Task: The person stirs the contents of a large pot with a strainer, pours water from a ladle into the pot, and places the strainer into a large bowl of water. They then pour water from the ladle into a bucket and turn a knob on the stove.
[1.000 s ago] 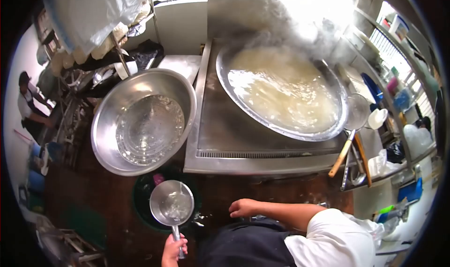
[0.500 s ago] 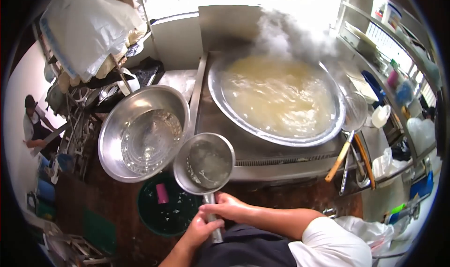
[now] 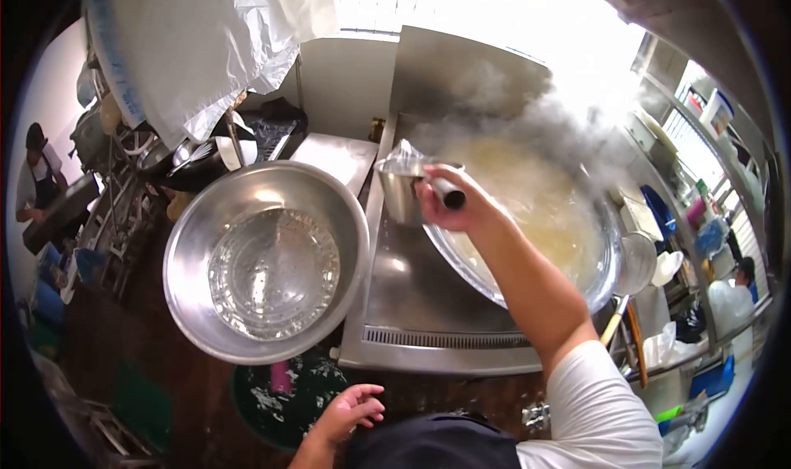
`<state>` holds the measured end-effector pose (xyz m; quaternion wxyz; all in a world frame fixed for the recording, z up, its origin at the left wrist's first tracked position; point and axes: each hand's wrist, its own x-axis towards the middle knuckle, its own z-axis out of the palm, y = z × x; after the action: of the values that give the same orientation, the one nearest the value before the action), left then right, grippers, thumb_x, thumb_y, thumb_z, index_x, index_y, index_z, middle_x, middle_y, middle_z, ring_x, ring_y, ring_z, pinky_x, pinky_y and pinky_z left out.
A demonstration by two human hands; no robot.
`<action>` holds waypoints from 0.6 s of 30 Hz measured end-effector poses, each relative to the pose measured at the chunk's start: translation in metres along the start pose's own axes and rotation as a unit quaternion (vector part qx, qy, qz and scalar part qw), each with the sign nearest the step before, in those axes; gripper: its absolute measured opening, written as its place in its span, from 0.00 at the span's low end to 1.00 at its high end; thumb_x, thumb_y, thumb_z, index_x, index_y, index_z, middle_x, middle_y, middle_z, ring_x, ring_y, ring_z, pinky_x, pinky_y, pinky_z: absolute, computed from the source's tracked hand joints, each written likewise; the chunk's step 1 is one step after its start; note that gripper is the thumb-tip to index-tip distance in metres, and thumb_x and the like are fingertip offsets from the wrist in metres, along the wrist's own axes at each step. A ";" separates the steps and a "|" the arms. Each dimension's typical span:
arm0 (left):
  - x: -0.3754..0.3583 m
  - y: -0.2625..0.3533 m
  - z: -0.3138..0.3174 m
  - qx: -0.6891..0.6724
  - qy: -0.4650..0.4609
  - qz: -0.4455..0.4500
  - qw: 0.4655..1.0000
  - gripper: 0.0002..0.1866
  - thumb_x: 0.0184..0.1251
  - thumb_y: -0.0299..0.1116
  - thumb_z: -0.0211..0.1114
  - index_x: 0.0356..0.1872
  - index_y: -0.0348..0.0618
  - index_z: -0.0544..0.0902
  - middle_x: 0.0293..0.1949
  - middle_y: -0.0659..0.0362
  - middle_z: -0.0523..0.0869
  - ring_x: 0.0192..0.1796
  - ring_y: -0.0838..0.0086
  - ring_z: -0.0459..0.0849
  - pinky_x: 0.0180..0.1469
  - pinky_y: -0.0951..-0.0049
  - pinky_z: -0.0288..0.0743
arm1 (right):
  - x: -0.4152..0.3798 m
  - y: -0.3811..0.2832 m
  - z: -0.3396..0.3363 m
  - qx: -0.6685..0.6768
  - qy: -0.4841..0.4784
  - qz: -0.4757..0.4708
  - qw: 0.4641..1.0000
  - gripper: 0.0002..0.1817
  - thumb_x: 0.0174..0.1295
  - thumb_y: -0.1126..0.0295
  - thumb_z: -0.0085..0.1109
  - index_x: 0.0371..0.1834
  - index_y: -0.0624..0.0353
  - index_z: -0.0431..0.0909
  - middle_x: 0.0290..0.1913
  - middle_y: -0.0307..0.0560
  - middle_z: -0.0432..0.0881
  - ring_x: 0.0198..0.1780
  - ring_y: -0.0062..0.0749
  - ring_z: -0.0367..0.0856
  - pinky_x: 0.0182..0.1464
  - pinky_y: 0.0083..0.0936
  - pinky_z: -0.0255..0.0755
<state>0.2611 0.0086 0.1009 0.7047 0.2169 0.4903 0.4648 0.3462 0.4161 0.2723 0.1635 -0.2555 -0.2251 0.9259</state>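
My right hand (image 3: 451,201) is closed around the tubular handle of a metal dipper (image 3: 404,196), with my arm stretched forward. The dipper is over the left rim of a large round cauldron (image 3: 461,259) of cloudy, yellowish, steaming liquid. Clear water heaves up at the dipper's lip. My left hand (image 3: 353,411) hangs low near my apron, holding nothing, its fingers partly spread and bent. To the left, a wide steel basin (image 3: 191,259) holds clear, rippling water.
A dark green tub (image 3: 255,411) with a pink cylinder (image 3: 281,377) stands below the basin. Plastic sheeting (image 3: 206,49) hangs over a rack at left. A strainer (image 3: 634,263) lies right of the cauldron. One person (image 3: 41,172) is at far left, another (image 3: 746,273) at far right.
The dipper has moved forward and up from in front of me to the cauldron's left edge, in my right hand alone. My left hand has let go of its handle.
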 end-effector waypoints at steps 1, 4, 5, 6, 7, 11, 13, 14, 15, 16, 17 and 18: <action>0.008 0.004 -0.008 -0.019 0.003 0.006 1.000 0.28 0.66 0.37 0.66 0.64 0.38 0.70 0.45 0.56 0.83 0.44 0.72 0.85 0.42 0.73 0.81 | 0.018 -0.011 0.007 -0.035 0.005 -0.033 0.999 0.15 0.61 0.63 0.66 0.38 0.63 0.74 0.30 0.41 0.81 0.27 0.24 0.82 0.30 0.21 0.78; 0.033 0.040 -0.026 -0.016 -0.043 0.038 0.998 0.38 0.68 0.48 0.62 0.72 0.41 0.60 0.62 0.49 0.72 0.55 0.63 0.81 0.49 0.59 0.81 | 0.039 -0.027 0.023 -0.096 0.053 -0.061 0.992 0.11 0.61 0.65 0.63 0.37 0.57 0.72 0.26 0.40 0.79 0.26 0.26 0.81 0.27 0.25 0.79; 0.044 0.053 -0.030 -0.022 -0.051 0.050 0.997 0.40 0.68 0.51 0.61 0.74 0.42 0.58 0.65 0.49 0.70 0.58 0.61 0.79 0.50 0.57 0.80 | 0.038 -0.026 0.024 -0.130 0.055 -0.074 0.987 0.11 0.61 0.65 0.63 0.37 0.56 0.71 0.26 0.40 0.79 0.26 0.26 0.81 0.26 0.25 0.79; 0.055 0.068 -0.032 -0.028 -0.045 0.060 0.997 0.40 0.69 0.53 0.59 0.74 0.43 0.57 0.67 0.50 0.68 0.60 0.61 0.78 0.51 0.56 0.79 | 0.038 -0.025 0.019 -0.158 0.065 -0.104 0.980 0.11 0.62 0.64 0.64 0.37 0.56 0.72 0.26 0.41 0.79 0.25 0.27 0.81 0.25 0.26 0.78; 0.069 0.082 -0.032 -0.031 -0.041 0.069 0.996 0.40 0.69 0.55 0.58 0.75 0.44 0.56 0.69 0.50 0.66 0.61 0.60 0.76 0.53 0.55 0.79 | 0.025 -0.020 0.028 -0.179 0.107 -0.125 0.970 0.12 0.60 0.63 0.66 0.37 0.57 0.74 0.27 0.41 0.80 0.25 0.27 0.81 0.25 0.25 0.77; 0.149 0.126 -0.027 -0.145 -0.032 0.091 0.985 0.39 0.72 0.59 0.50 0.75 0.45 0.56 0.71 0.51 0.63 0.60 0.59 0.76 0.55 0.52 0.76 | -0.015 -0.001 0.022 -0.326 0.159 -0.165 0.917 0.13 0.60 0.60 0.68 0.36 0.58 0.79 0.28 0.39 0.81 0.24 0.23 0.79 0.23 0.22 0.75; 0.195 0.142 -0.020 -0.222 -0.012 0.078 0.972 0.39 0.71 0.61 0.50 0.72 0.42 0.58 0.72 0.51 0.61 0.58 0.58 0.77 0.56 0.51 0.75 | -0.034 0.015 0.005 -0.371 0.148 -0.148 0.905 0.14 0.59 0.60 0.69 0.34 0.59 0.78 0.27 0.40 0.81 0.22 0.24 0.79 0.24 0.21 0.75; 0.216 0.151 -0.012 -0.217 -0.019 0.074 0.973 0.39 0.71 0.61 0.50 0.72 0.42 0.58 0.72 0.51 0.61 0.58 0.58 0.77 0.56 0.51 0.75 | -0.045 0.025 -0.005 -0.398 0.148 -0.134 0.895 0.14 0.59 0.60 0.69 0.34 0.59 0.77 0.26 0.40 0.80 0.22 0.23 0.79 0.24 0.21 0.75; 0.235 0.159 -0.004 -0.268 0.033 0.059 0.961 0.37 0.72 0.58 0.49 0.71 0.40 0.60 0.71 0.50 0.64 0.59 0.57 0.77 0.58 0.50 0.74 | -0.054 0.036 -0.014 -0.425 0.147 -0.120 0.885 0.15 0.60 0.60 0.69 0.34 0.59 0.77 0.26 0.40 0.80 0.23 0.23 0.79 0.24 0.21 0.75; 0.255 0.158 0.001 -0.316 0.084 0.044 0.944 0.35 0.72 0.56 0.48 0.70 0.39 0.61 0.70 0.49 0.66 0.60 0.56 0.77 0.60 0.49 0.73 | -0.062 0.047 -0.024 -0.448 0.160 -0.102 0.874 0.15 0.60 0.59 0.68 0.34 0.58 0.76 0.26 0.40 0.80 0.23 0.23 0.79 0.24 0.21 0.75; 0.298 0.135 -0.016 -0.347 0.042 0.062 0.935 0.32 0.70 0.54 0.52 0.64 0.39 0.66 0.61 0.51 0.72 0.54 0.59 0.78 0.55 0.51 0.74 | -0.069 0.059 -0.034 -0.470 0.174 -0.083 0.861 0.15 0.60 0.59 0.68 0.34 0.58 0.76 0.26 0.39 0.79 0.23 0.22 0.79 0.25 0.21 0.75; 0.340 0.113 -0.034 -0.377 -0.001 0.078 0.923 0.28 0.67 0.52 0.55 0.58 0.40 0.71 0.52 0.53 0.77 0.48 0.62 0.80 0.51 0.53 0.76 | -0.079 0.071 -0.041 -0.504 0.188 -0.078 0.839 0.15 0.60 0.58 0.67 0.34 0.58 0.76 0.26 0.39 0.80 0.25 0.22 0.79 0.25 0.22 0.75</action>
<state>0.2109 0.3522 0.0060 0.6962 -0.0269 0.2602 0.6685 0.4199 0.3369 0.2366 0.1230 -0.4531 -0.6449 0.6030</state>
